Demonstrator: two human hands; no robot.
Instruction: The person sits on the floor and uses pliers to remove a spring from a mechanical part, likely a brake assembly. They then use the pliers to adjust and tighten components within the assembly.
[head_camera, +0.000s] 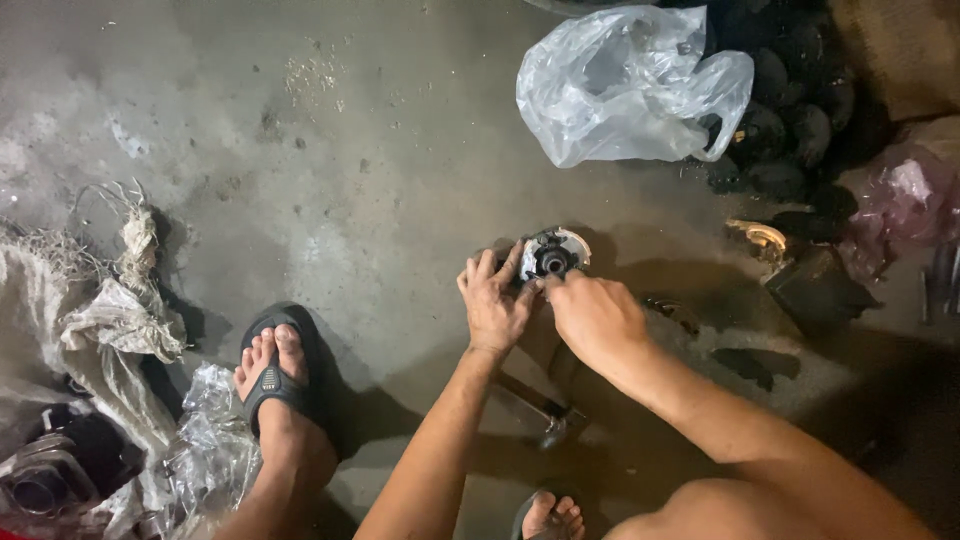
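Concrete floor; left hand, right hand both grip round metal part, bore facing up.
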